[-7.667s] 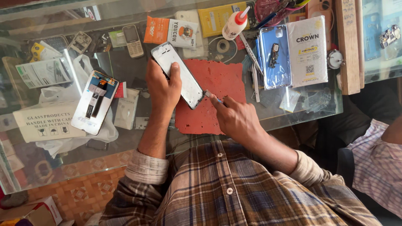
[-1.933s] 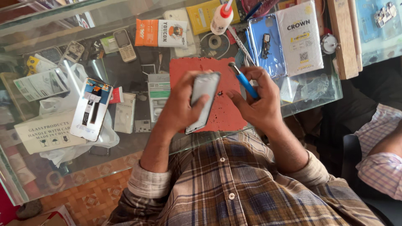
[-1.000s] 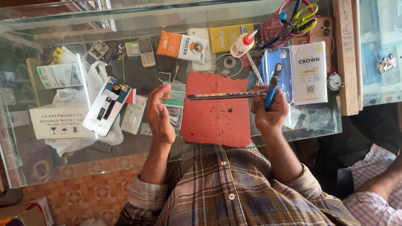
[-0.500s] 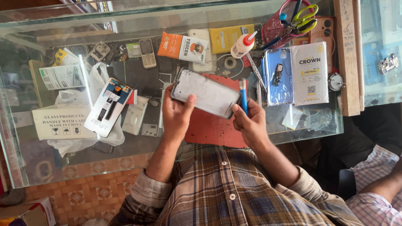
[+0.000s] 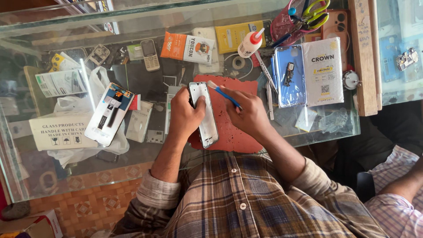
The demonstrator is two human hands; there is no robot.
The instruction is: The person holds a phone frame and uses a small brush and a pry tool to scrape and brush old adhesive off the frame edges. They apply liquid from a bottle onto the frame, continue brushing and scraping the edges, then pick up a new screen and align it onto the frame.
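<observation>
The left hand (image 5: 185,115) is holding a phone frame (image 5: 205,115), a long white and silver piece. The fingers are wrapping around its left edge and the thumb is pressing on its pale face. The frame is sitting over a red work mat (image 5: 233,128) on a glass table (image 5: 26,176), with its top end pointing away from the person.

The right hand (image 5: 251,115) is closing its fingers on a blue brush (image 5: 224,94). The white bristle end is touching the top corner of the frame.

Many things are lying around the mat. To the left, a white phone screen part (image 5: 108,113) is resting on a white plastic bag (image 5: 94,88), next to a white cardboard box (image 5: 61,132). Farther back, a small old button phone (image 5: 151,54) is lying beside an orange and white packet (image 5: 187,47) and a yellow packet (image 5: 235,36). A white glue bottle (image 5: 250,44) with a red tip is leaning near the mat's far corner.

To the right, a blue phone back cover (image 5: 288,76) is lying open like a tray, and a small dark part is sitting inside it. A white packet (image 5: 328,71) is lying just beside it. A pink mesh cup (image 5: 286,27) is holding scissors with green and yellow handles (image 5: 315,12). A wooden bar (image 5: 363,57) is lying along the right side.

Another person's arm in a checked sleeve (image 5: 396,194) is showing at the far right.
</observation>
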